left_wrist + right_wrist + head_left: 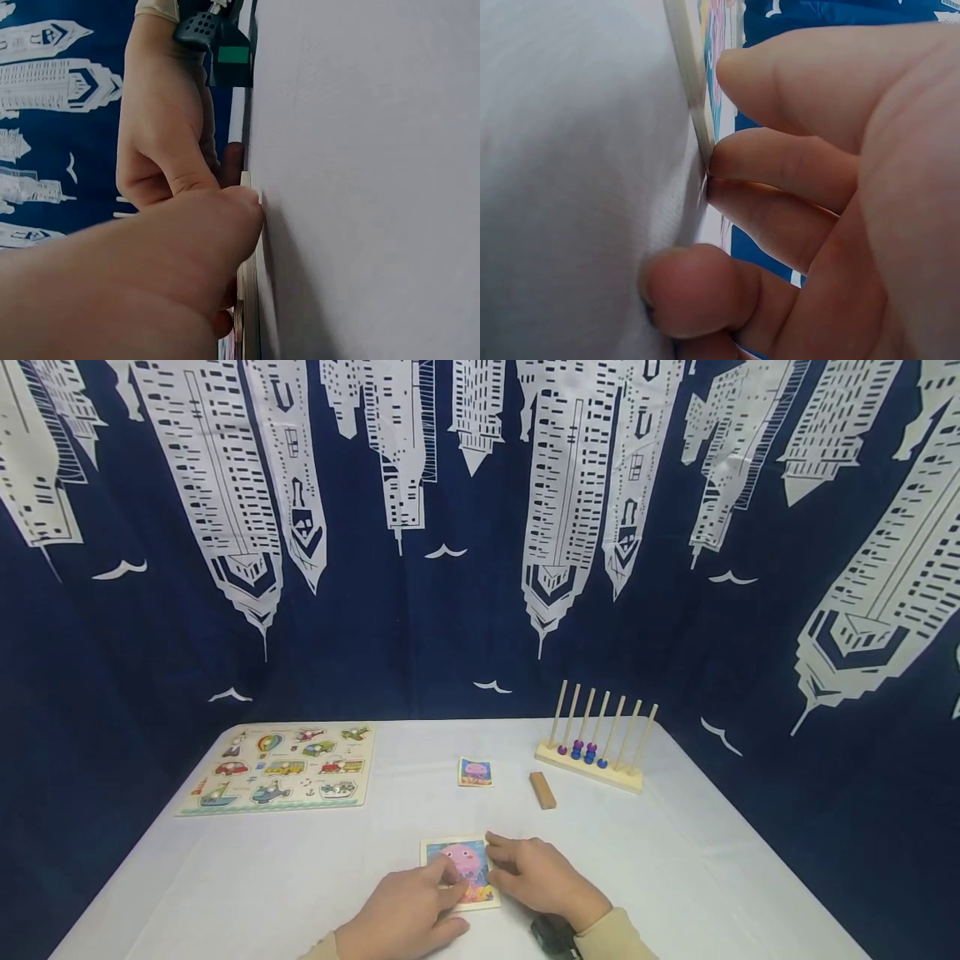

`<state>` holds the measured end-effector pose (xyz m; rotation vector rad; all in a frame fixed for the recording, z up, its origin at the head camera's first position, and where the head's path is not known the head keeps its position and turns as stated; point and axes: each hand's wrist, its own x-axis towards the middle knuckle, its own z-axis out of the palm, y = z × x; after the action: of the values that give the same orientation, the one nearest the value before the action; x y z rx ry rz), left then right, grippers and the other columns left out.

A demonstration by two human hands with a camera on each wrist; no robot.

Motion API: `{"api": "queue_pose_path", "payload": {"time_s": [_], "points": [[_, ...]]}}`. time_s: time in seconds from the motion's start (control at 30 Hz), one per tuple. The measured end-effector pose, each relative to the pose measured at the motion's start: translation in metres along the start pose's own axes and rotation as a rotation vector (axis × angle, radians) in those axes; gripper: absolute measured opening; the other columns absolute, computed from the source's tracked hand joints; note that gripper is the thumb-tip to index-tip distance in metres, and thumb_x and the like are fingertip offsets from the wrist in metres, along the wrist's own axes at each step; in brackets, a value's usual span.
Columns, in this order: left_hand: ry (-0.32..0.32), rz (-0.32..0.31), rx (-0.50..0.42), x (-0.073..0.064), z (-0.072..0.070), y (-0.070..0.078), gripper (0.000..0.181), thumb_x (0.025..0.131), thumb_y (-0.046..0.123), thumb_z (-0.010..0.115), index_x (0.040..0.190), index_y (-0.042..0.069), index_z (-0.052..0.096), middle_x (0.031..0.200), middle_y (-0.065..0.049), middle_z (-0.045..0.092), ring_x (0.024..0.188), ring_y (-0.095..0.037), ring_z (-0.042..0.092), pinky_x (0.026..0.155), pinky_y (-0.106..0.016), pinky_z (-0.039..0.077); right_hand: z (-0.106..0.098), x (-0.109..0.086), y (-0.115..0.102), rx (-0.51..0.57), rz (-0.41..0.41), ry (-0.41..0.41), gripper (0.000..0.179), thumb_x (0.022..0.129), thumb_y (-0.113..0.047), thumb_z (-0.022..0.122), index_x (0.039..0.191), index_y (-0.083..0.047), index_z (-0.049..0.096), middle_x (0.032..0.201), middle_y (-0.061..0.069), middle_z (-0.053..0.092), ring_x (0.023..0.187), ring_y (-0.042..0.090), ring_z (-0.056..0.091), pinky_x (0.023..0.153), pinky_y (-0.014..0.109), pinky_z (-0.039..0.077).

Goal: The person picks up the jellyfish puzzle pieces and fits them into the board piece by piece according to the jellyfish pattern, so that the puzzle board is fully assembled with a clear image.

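A small square puzzle board [459, 840] with a pink sea creature on it lies flat near the front of the table. My left hand [408, 906] reaches over its left side, with bent fingertips resting on the picture and the thumb near the lower edge. At the board's right edge is my right hand [543, 877], its fingers loosely bent. In the right wrist view, two fingertips of my right hand [817, 172] touch the board's edge [684, 60], while the thumb stands apart. Part of the picture is hidden under my left fingers.
Behind the board lies a smaller card [476, 774] with a similar pink creature. A wooden block [542, 791] lies to its right, before a peg rack [630, 781] with beads. A vehicle puzzle [270, 807] lies at the back left of the white table [225, 893].
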<state>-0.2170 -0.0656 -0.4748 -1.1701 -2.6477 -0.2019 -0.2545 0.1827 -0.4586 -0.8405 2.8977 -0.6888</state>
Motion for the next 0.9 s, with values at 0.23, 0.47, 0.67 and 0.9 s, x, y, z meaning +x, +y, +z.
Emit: {"api": "queue_pose_path", "payload": {"time_s": [0.23, 0.47, 0.67, 0.9], "points": [[-0.045, -0.006, 0.031, 0.0, -0.005, 0.005, 0.047, 0.098, 0.055, 0.061, 0.127, 0.02, 0.073, 0.117, 0.008, 0.058, 0.068, 0.003, 0.045, 0.059, -0.019, 0.047, 0.001, 0.0, 0.0, 0.005, 0.011, -0.004, 0.04, 0.096, -0.031, 0.07, 0.13, -0.009, 0.072, 0.145, 0.005, 0.062, 0.13, 0.034, 0.061, 0.106, 0.055, 0.048], [-0.077, -0.05, 0.022, 0.001, -0.003, 0.007, 0.051, 0.098, 0.058, 0.061, 0.132, 0.021, 0.071, 0.118, 0.008, 0.057, 0.069, 0.002, 0.049, 0.057, -0.021, 0.046, 0.0, 0.0, -0.001, 0.0, 0.014, -0.007, 0.041, 0.096, -0.033, 0.07, 0.13, -0.01, 0.071, 0.146, 0.004, 0.062, 0.131, 0.034, 0.061, 0.107, 0.055, 0.048], [-0.079, -0.061, 0.065, 0.002, -0.002, 0.008, 0.055, 0.097, 0.063, 0.058, 0.133, 0.024, 0.071, 0.122, 0.006, 0.057, 0.072, -0.002, 0.055, 0.055, -0.024, 0.047, -0.001, 0.0, 0.001, -0.004, 0.006, 0.004, 0.041, 0.096, -0.031, 0.07, 0.13, -0.01, 0.071, 0.145, 0.005, 0.062, 0.131, 0.034, 0.061, 0.107, 0.055, 0.048], [0.073, -0.177, -0.134, -0.003, -0.006, -0.004, 0.039, 0.097, 0.048, 0.065, 0.124, 0.022, 0.076, 0.117, 0.009, 0.063, 0.06, 0.004, 0.047, 0.053, -0.02, 0.043, 0.0, 0.0, 0.001, 0.001, 0.002, -0.001, 0.041, 0.096, -0.032, 0.069, 0.131, -0.009, 0.071, 0.146, 0.005, 0.061, 0.132, 0.033, 0.06, 0.108, 0.054, 0.047]]}}
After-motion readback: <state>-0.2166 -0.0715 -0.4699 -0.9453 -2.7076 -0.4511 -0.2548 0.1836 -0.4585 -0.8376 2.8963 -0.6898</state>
